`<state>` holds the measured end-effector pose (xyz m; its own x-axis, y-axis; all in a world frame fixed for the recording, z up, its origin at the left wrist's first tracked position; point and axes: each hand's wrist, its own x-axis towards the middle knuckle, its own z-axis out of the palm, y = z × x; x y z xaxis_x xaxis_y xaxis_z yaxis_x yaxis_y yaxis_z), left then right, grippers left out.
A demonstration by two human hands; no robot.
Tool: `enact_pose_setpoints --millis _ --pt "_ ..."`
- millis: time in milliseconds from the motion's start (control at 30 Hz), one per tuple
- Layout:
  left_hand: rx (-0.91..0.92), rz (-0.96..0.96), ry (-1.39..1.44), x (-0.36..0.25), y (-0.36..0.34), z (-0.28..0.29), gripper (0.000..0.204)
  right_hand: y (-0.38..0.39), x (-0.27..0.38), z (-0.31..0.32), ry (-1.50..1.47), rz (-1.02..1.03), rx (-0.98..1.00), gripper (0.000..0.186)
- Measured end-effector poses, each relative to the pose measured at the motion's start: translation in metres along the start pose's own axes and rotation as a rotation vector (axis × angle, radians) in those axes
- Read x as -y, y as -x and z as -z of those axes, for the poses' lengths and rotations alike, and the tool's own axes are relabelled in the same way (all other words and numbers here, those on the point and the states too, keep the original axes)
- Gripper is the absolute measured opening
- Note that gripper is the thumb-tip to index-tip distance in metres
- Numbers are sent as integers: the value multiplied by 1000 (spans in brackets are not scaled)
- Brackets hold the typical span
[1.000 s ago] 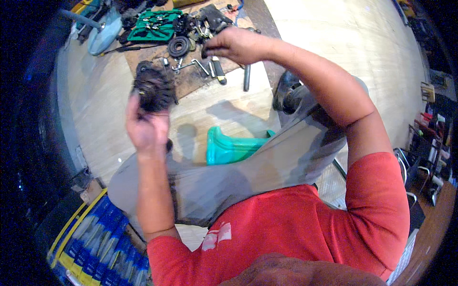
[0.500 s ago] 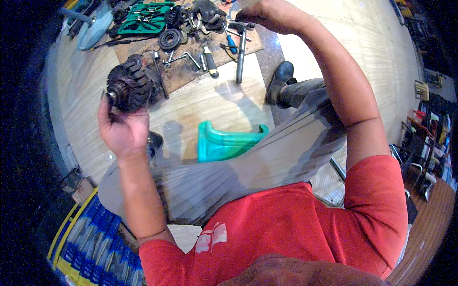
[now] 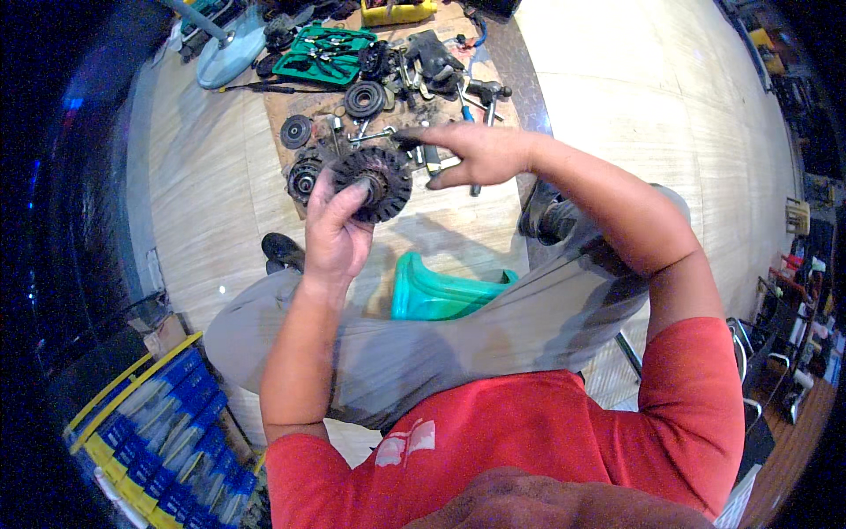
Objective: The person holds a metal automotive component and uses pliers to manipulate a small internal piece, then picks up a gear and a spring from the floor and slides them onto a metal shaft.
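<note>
My left hand (image 3: 337, 231) grips a blackened alternator rotor (image 3: 388, 189), its ring of dark fins facing up and my thumb pressed near the hub. My right hand (image 3: 476, 154) reaches in from the right just above it, thumb and forefinger spread apart, with nothing seen between them. The fingertips look dirty and sit near the rotor's far right edge. Behind the rotor, a round dark metal part with a central shaft or bearing (image 3: 304, 181) lies on the work board. A grooved black disc (image 3: 295, 132) lies beyond that.
A stained board (image 3: 291, 108) carries a green tool case (image 3: 326, 55), a ring-shaped part (image 3: 364, 100), a hammer (image 3: 490, 92) and several hand tools. A green plastic stool (image 3: 445, 295) stands between my legs. Blue and yellow bins (image 3: 167, 432) are at lower left.
My right hand has come down from the far side toward the rotor, its fingers now spread. My left hand has brought the rotor rightward and turned its finned face up. The view has shifted.
</note>
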<state>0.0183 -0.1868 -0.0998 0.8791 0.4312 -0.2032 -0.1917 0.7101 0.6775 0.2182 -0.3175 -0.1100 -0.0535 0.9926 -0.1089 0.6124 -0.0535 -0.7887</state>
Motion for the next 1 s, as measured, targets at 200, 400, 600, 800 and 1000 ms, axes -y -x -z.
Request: enact_pose_setpoints --millis 200,400,600,800,1000 --pt "-16 39 -107 4 4 -6 47 -11 13 -10 -96 27 18 41" --pt "-89 6 -145 -1 3 -6 44 -13 11 3 -52 -47 -224 24" --pt "-257 -120 -30 -6 -9 19 32 1 24 12 77 44 -138 21" --pt "-275 -193 150 -29 -17 33 31 11 29 3 403 -107 -24 18" --pt "-227 -211 227 -40 -15 30 39 6 -12 8 394 -178 -230 16"
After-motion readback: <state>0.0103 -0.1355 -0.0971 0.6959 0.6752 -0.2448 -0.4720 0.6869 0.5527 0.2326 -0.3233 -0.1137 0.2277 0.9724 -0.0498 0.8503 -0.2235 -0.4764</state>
